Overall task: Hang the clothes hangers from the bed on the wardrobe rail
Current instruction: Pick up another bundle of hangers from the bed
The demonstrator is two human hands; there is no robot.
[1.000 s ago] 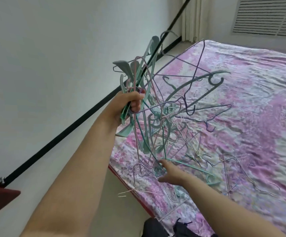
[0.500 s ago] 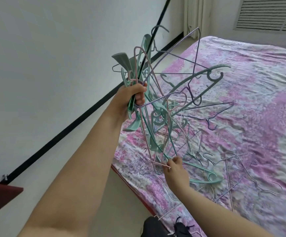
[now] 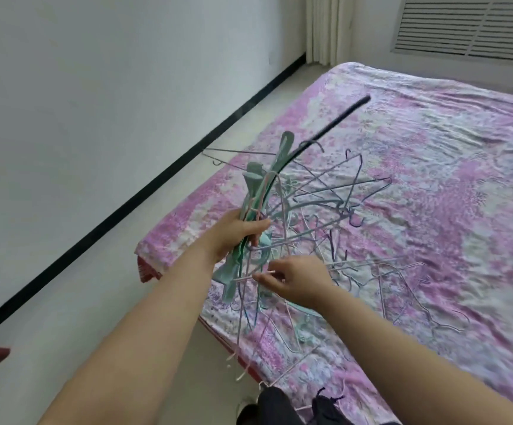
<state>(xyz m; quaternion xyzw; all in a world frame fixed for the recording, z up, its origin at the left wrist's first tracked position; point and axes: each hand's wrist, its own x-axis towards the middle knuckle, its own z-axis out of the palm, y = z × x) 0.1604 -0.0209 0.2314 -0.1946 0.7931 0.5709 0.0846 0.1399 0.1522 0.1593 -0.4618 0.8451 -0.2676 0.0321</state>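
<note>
While a tangled bunch of hangers (image 3: pixel 282 207) is gripped in the left hand (image 3: pixel 236 233) above the bed (image 3: pixel 451 191) and a thin hanger (image 3: pixel 250 275) is pinched by the right hand (image 3: pixel 295 279), nothing is hung yet and no wardrobe rail is seen.

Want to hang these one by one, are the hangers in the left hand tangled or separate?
Tangled: the hangers cross and interlock, fanning from the left hand.

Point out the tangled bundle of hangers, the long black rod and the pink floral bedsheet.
Tangled bundle of green plastic and wire hangers (image 3: pixel 256 191): head view, green hanger shoulder.
Long black rod (image 3: pixel 338 122): head view, mid-shaft.
Pink floral bedsheet (image 3: pixel 463 210): head view, bare middle.
</note>
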